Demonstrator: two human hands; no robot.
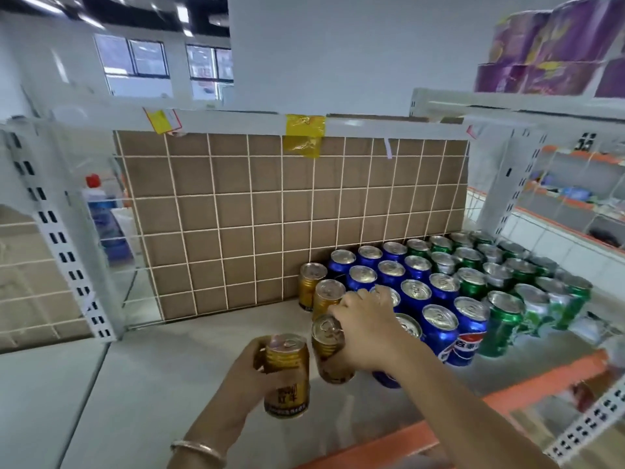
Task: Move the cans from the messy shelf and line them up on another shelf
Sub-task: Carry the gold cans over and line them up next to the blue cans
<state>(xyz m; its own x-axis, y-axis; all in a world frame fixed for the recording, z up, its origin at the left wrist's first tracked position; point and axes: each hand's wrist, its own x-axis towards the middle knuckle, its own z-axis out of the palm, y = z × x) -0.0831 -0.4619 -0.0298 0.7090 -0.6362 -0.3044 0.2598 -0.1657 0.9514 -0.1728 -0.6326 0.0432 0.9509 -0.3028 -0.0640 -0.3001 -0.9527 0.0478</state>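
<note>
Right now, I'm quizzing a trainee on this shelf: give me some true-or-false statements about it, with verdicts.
1. The left hand holds a gold can. True.
2. The right hand is empty. False: it grips a second gold can.
3. The blue cans stand left of the green cans. True.
4. The green cans lie on their sides. False: they stand upright.
5. Brown cardboard stands behind the cans. True.

Backing: brown cardboard [291,214] behind wire grid [216,228]
Yellow tape [305,135]: at cardboard's top
Upper right: purple tissue packs [554,49]
Left: red-capped bottle [106,218]
</note>
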